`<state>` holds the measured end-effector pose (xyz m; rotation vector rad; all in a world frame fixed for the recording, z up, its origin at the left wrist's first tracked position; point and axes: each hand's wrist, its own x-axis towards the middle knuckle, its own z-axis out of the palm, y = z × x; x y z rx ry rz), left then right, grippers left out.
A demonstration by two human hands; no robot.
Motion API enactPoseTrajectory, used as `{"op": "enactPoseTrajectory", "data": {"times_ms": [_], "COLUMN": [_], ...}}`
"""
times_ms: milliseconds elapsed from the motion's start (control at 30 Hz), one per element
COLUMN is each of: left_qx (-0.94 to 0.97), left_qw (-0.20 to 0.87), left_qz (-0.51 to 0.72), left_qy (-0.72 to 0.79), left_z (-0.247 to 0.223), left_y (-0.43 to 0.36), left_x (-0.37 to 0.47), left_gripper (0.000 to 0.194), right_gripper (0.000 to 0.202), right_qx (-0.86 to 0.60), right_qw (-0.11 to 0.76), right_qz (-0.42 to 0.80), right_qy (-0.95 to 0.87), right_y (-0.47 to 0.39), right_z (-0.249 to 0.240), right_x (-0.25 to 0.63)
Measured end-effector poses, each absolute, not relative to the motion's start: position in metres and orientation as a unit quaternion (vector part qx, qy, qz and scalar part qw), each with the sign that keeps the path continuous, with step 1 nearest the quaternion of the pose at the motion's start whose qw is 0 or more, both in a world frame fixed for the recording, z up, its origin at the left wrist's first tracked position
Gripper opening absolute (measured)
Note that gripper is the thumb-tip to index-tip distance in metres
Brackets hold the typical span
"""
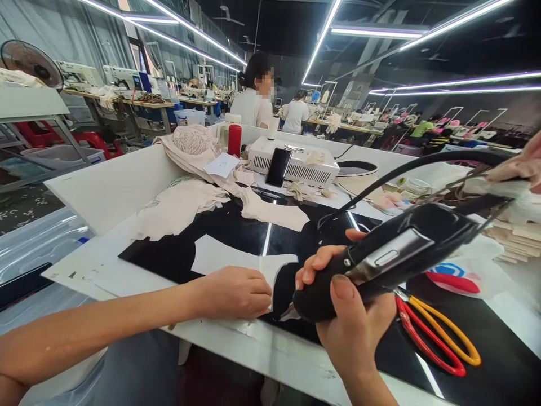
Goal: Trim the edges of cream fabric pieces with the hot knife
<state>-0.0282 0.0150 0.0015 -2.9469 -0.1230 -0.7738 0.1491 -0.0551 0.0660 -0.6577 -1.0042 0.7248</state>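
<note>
My left hand (236, 293) rests near the table's front edge, fingers curled and pinched on the right end of a flat white cut piece (224, 256). My right hand (359, 321) is wrapped around a black corded hand tool (406, 248) with a silver plate on its side. I hold it raised and tilted above the black board (313, 248); its exact kind does not show. Scissors (439, 332) with red and yellow handles lie right of my right hand. Beyond the white piece are stacked cream fabric pieces (274, 211) and more cream pieces (181, 206).
A white vented box (291, 160) with a phone (279, 167) leaning on it stands at the back, beside a red bottle (234, 138). A black cable (380, 183) arcs across the right. Another person's blurred hand (522, 163) is at far right. People sit beyond the low partition.
</note>
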Motion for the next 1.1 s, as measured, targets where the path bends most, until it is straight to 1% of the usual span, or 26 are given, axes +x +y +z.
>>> {"op": "enactPoseTrajectory", "data": {"times_ms": [300,500,567,667,733,867,1000,1100], "left_qx": [-0.964,-0.963,-0.963,-0.969,-0.974,-0.981,-0.978,-0.971], "left_qw": [-0.010,-0.027,-0.040,-0.065,-0.067,-0.030,0.071,0.100], "left_qz": [-0.256,-0.255,-0.253,-0.231,-0.212,-0.186,-0.196,-0.213], "left_qy": [-0.075,-0.084,-0.080,-0.061,-0.051,-0.041,-0.022,-0.039], "left_z": [0.005,0.006,0.007,0.010,0.013,0.016,0.015,0.011], "left_y": [0.012,0.012,0.014,0.018,0.020,0.020,0.013,0.008], "left_x": [-0.029,-0.029,-0.031,-0.034,-0.035,-0.035,-0.031,-0.030], "left_gripper": [0.022,0.024,0.022,0.014,0.014,0.008,0.019,0.022], "right_gripper": [0.047,0.045,0.045,0.045,0.045,0.044,0.046,0.047], "right_qx": [-0.295,-0.303,-0.310,-0.313,-0.309,-0.312,-0.321,-0.320], "right_qw": [0.771,0.776,0.776,0.774,0.775,0.772,0.770,0.770], "right_qz": [0.321,0.308,0.304,0.304,0.303,0.299,0.302,0.305], "right_qy": [-0.464,-0.460,-0.458,-0.459,-0.461,-0.466,-0.461,-0.459], "right_y": [-0.051,-0.048,-0.047,-0.047,-0.047,-0.049,-0.051,-0.052], "right_z": [0.061,0.059,0.060,0.061,0.062,0.063,0.063,0.062], "right_x": [0.140,0.138,0.137,0.137,0.138,0.141,0.141,0.141]}}
